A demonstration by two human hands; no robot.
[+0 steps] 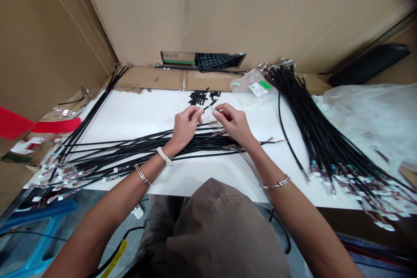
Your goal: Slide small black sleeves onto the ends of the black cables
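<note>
My left hand (pixel 185 128) and my right hand (pixel 233 124) meet above the middle of the white table (pixel 146 113). Their fingertips pinch a thin black cable (pixel 208 105) ending in a small white connector (pixel 213 107), though the fingers partly hide it. A bit of red (pixel 225 115) shows inside my right hand. Just beyond the fingers lies a small heap of black sleeves (pixel 198 97). Under my wrists runs a loose bundle of black cables (pixel 140 152) with coloured wire ends at its left.
A large bundle of black cables (pixel 312 117) lies to the right, beside a clear plastic bag (pixel 252 89) and plastic sheeting (pixel 368 117). Another cable bundle (pixel 97 108) runs along the left edge. Cardboard walls (pixel 195 13) rise behind the table.
</note>
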